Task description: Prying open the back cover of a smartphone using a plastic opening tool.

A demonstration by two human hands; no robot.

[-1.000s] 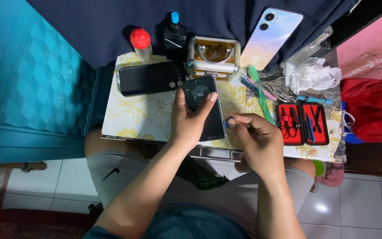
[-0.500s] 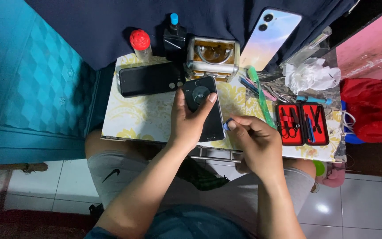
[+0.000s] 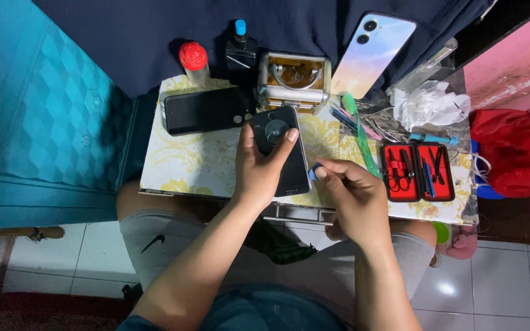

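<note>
The phone (image 3: 280, 150) is gripped back-up in the left hand (image 3: 264, 168), above the surface (image 3: 210, 165). A blue pick (image 3: 316, 172) is pinched in the right hand (image 3: 354, 199) at its edge. A slip could gouge the phone.

Moved a tiny bit only. Right hand (image 3: 354, 199) now a little closer to the black phone (image 3: 280, 150), with the small blue pick (image 3: 316, 171) in its fingertips right at the phone's lower right edge. Left hand (image 3: 262, 168) shifted just a bit, thumb tip (image 3: 291, 135) resting higher on the phone's back.
</note>
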